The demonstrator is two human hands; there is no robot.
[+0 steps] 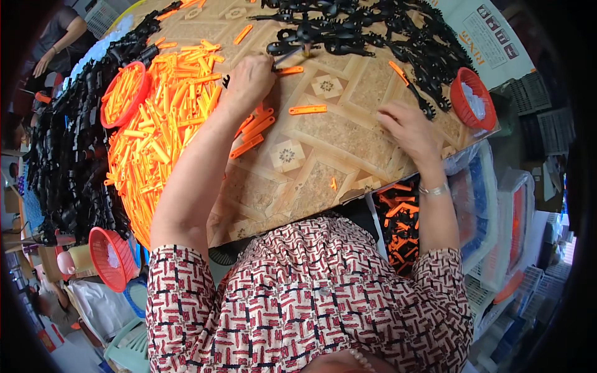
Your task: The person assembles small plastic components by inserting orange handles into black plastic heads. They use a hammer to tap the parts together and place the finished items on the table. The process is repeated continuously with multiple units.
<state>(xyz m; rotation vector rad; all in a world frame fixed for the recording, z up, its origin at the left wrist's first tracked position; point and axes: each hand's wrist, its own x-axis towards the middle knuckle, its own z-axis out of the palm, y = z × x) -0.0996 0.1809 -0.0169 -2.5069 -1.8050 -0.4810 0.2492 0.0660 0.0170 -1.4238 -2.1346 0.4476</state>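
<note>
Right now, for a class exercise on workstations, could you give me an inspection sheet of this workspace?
Surface: patterned tabletop, wood-look with floral squares.
Job's things: orange pieces heaped at left; black toothed pieces spread along the far side.
Clutter: small orange bit near the front edge; red basket of whitish material at right.
Hands: left hand curled beside a single orange strip, grip hidden; right hand loosely bent, hold unclear.
Cables: nothing seen.
Surroundings: another person's hand at upper left; grey crates at right.
</note>
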